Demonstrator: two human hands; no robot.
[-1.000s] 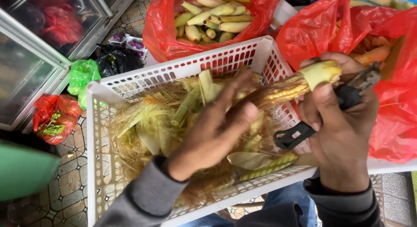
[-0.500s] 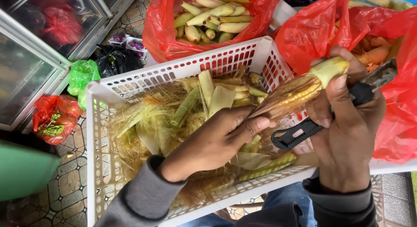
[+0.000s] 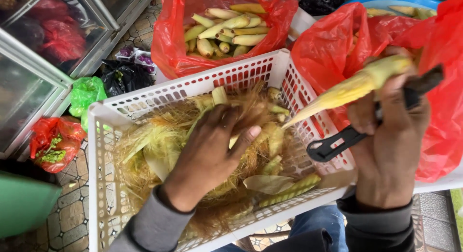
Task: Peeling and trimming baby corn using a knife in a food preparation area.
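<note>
patterned tile floor (image 3: 72, 218) — glass-front metal cabinet (image 3: 38, 73) at left, daylight.

A slim, pale yellow baby corn cob (image 3: 348, 88), peeled clean of husk, is held in the air over the right wall of the white slatted plastic basket (image 3: 251, 73). It slopes, its greenish cut stub up at the right, its pointed tip down towards the basket's middle. A black-handled peeler tool (image 3: 337, 142) lies slanted just beneath it, beyond the basket's right rim.
</note>
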